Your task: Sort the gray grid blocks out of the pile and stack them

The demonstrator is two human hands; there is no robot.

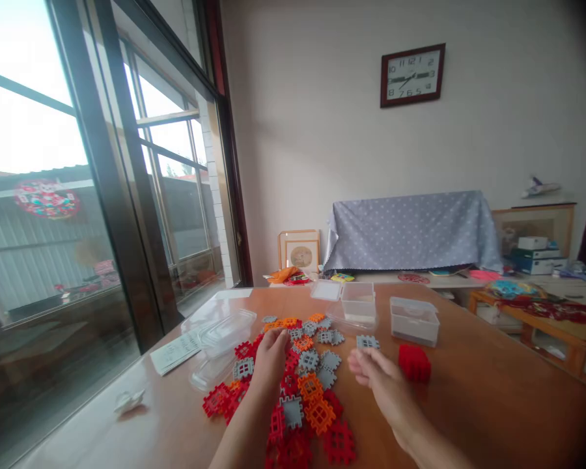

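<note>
A loose pile of interlocking plastic building pieces, among them an orange square piece, a red square piece and a grey square piece, spreads over the table. Over the far part of the pile is my left hand, its fingers curled together; whatever they hold is hidden. My right hand is right of the pile, fingers slightly bent and apart. Just beyond its fingertips lies a separate grey piece; contact is unclear. A stack of red pieces stands beside this hand.
Two clear plastic boxes, an open-lidded box and a second box, stand behind the pile. Clear lids and a printed sheet lie left. A crumpled wrapper sits near the window.
</note>
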